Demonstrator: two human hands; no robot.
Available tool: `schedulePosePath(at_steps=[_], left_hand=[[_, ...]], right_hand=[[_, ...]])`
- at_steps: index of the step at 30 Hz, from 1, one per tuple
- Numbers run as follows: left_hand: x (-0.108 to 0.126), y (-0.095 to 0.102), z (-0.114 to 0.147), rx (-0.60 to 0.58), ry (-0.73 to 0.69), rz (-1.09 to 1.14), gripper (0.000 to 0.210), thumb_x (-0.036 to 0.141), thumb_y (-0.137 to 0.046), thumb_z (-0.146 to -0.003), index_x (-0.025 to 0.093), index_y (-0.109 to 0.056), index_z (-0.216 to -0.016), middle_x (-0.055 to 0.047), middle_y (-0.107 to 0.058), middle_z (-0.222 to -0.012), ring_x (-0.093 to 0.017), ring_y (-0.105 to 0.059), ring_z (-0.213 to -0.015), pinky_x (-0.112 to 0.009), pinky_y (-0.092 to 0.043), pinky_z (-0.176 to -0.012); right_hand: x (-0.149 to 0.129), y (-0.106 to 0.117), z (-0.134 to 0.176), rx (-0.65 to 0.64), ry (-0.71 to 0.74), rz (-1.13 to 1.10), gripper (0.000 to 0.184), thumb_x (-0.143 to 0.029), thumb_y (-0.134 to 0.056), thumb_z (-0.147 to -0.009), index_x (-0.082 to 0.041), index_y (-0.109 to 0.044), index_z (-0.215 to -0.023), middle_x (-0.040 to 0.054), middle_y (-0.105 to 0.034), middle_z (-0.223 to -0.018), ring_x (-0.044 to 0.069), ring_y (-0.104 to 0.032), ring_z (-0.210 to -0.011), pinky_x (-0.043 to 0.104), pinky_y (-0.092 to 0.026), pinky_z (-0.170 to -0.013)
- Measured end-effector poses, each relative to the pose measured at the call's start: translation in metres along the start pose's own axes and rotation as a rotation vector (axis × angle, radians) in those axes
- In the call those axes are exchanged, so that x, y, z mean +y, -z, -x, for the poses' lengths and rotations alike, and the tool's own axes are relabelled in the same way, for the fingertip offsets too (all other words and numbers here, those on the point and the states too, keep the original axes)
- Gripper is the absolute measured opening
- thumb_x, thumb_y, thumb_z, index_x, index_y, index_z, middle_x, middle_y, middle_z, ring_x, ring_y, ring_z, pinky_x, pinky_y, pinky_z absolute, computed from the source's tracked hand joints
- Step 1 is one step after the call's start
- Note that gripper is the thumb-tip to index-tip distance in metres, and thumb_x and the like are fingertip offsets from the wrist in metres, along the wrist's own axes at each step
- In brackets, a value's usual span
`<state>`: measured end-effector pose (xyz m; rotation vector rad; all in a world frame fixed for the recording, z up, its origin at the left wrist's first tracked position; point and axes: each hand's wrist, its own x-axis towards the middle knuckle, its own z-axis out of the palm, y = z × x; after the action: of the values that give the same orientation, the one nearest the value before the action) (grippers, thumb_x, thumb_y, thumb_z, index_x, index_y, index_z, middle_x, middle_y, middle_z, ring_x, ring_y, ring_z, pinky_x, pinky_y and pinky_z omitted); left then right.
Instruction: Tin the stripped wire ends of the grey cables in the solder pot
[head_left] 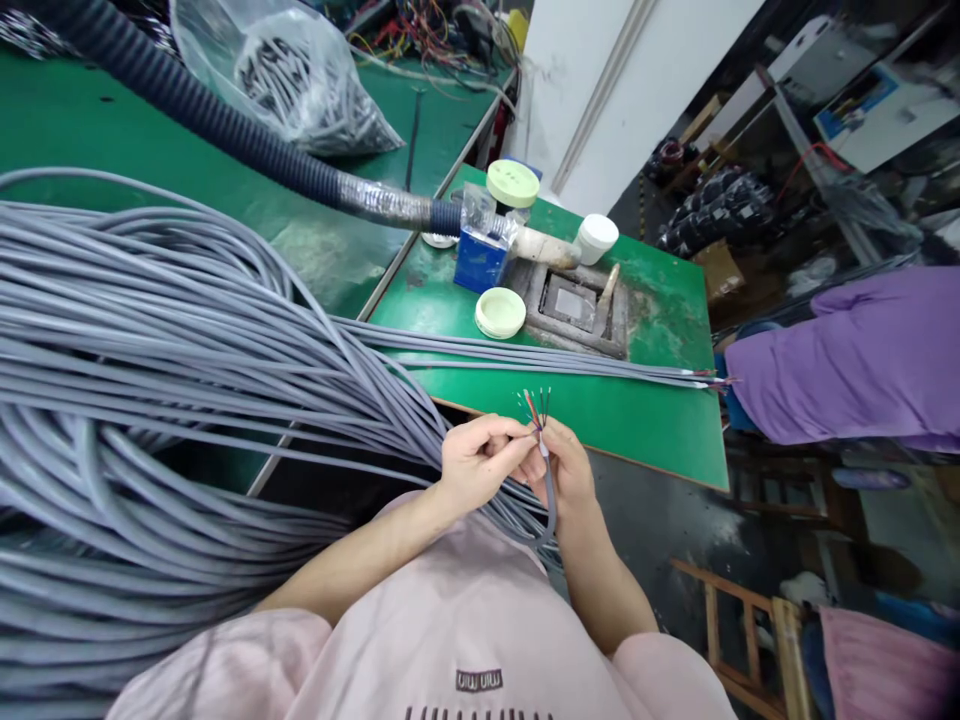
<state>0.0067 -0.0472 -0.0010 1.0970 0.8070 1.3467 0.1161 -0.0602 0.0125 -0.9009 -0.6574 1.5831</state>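
Well, fingers hold cable (wires splayed).

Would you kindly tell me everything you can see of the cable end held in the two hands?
The cable end has a smooth grey sheath, plastic by its look, with a pale section near its opening. Thin wires, red and dark, fan out of it away from the wearer, several with pale tips; they are too small to count surely. The right hand holds it, while the left hand pinches near the base of the wires. Below, the sheath bends round towards the left.
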Motion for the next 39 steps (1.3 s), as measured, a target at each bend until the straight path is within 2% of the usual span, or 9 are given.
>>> schedulePosePath(at_steps=[4, 8, 11, 14, 17, 19, 23, 27, 39], left_hand=[[0.0, -0.003, -0.006, 0.026, 0.002, 0.044, 0.015, 0.032, -0.071, -0.074, 0.017, -0.067, -0.073, 0.005, -0.052, -0.045, -0.01, -0.056, -0.042, -0.023, -0.047, -0.046], [-0.001, -0.001, -0.017, 0.068, 0.014, 0.013, 0.014, 0.03, -0.071, -0.073, 0.017, -0.068, -0.078, 0.007, -0.047, -0.046, -0.006, -0.046, -0.042, -0.02, -0.04, -0.047], [-0.005, 0.008, -0.03, 0.048, 0.022, -0.053, 0.022, 0.031, -0.071, -0.073, 0.018, -0.069, -0.091, 0.007, -0.046, -0.05, -0.005, -0.039, -0.044, -0.019, -0.035, -0.047], [-0.013, 0.02, -0.044, 0.059, -0.044, -0.198, 0.023, 0.031, -0.069, -0.075, 0.019, -0.069, -0.094, 0.006, -0.048, -0.054, -0.006, -0.04, -0.048, -0.02, -0.036, -0.051], [-0.024, 0.031, -0.054, 0.062, -0.132, -0.358, 0.02, 0.031, -0.063, -0.08, 0.019, -0.069, -0.095, 0.005, -0.049, -0.055, -0.008, -0.04, -0.049, -0.021, -0.036, -0.053], [-0.031, 0.034, -0.057, 0.019, -0.199, -0.462, 0.02, 0.031, -0.06, -0.082, 0.019, -0.069, -0.096, 0.003, -0.054, -0.058, -0.009, -0.044, -0.05, -0.022, -0.038, -0.056], [-0.04, 0.036, -0.056, -0.093, -0.303, -0.651, 0.021, 0.032, -0.056, -0.084, 0.021, -0.07, -0.096, -0.001, -0.062, -0.064, -0.012, -0.053, -0.057, -0.026, -0.042, -0.064], [-0.042, 0.037, -0.055, -0.111, -0.349, -0.752, 0.022, 0.032, -0.053, -0.087, 0.021, -0.07, -0.096, -0.003, -0.064, -0.064, -0.014, -0.056, -0.06, -0.026, -0.043, -0.066], [-0.046, 0.038, -0.055, -0.124, -0.37, -0.743, 0.021, 0.031, -0.054, -0.086, 0.023, -0.069, -0.097, -0.003, -0.066, -0.066, -0.015, -0.059, -0.063, -0.026, -0.041, -0.065]], right_hand=[[-0.006, -0.005, -0.007, 0.093, 0.033, 0.051, 0.023, -0.034, -0.067, -0.07, -0.019, -0.054, -0.058, -0.0041, -0.05, -0.045, 0.009, -0.042, -0.04, 0.023, -0.039, -0.042], [-0.015, -0.004, -0.02, 0.18, 0.176, 0.185, 0.021, -0.026, -0.064, -0.071, -0.019, -0.053, -0.055, -0.0048, -0.05, -0.045, 0.009, -0.043, -0.041, 0.022, -0.035, -0.043], [-0.031, 0.002, -0.041, 0.283, 0.331, 0.468, 0.016, -0.027, -0.062, -0.074, -0.02, -0.059, -0.06, -0.0052, -0.05, -0.046, 0.009, -0.045, -0.045, 0.024, -0.037, -0.049], [-0.05, 0.01, -0.071, 0.36, 0.514, 0.824, 0.02, -0.031, -0.06, -0.075, -0.019, -0.06, -0.059, -0.0042, -0.053, -0.051, 0.011, -0.048, -0.052, 0.025, -0.039, -0.056], [-0.063, 0.016, -0.104, 0.358, 0.661, 1.088, 0.025, -0.032, -0.058, -0.077, -0.018, -0.057, -0.056, -0.003, -0.054, -0.053, 0.012, -0.048, -0.055, 0.026, -0.04, -0.06], [-0.067, 0.017, -0.125, 0.31, 0.716, 1.219, 0.024, -0.03, -0.056, -0.077, -0.018, -0.057, -0.056, -0.0017, -0.055, -0.055, 0.013, -0.048, -0.058, 0.027, -0.039, -0.062], [-0.067, 0.017, -0.154, 0.223, 0.676, 1.457, 0.022, -0.026, -0.054, -0.075, -0.018, -0.058, -0.055, -0.0002, -0.057, -0.055, 0.014, -0.047, -0.06, 0.028, -0.037, -0.063], [-0.066, 0.014, -0.169, 0.159, 0.598, 1.62, 0.022, -0.024, -0.051, -0.073, -0.019, -0.057, -0.052, -0.0004, -0.053, -0.051, 0.014, -0.043, -0.058, 0.029, -0.034, -0.063], [-0.065, 0.011, -0.182, 0.083, 0.529, 1.855, 0.027, -0.024, -0.048, -0.074, -0.018, -0.052, -0.048, 0.0017, -0.053, -0.051, 0.015, -0.04, -0.056, 0.029, -0.026, -0.058]])
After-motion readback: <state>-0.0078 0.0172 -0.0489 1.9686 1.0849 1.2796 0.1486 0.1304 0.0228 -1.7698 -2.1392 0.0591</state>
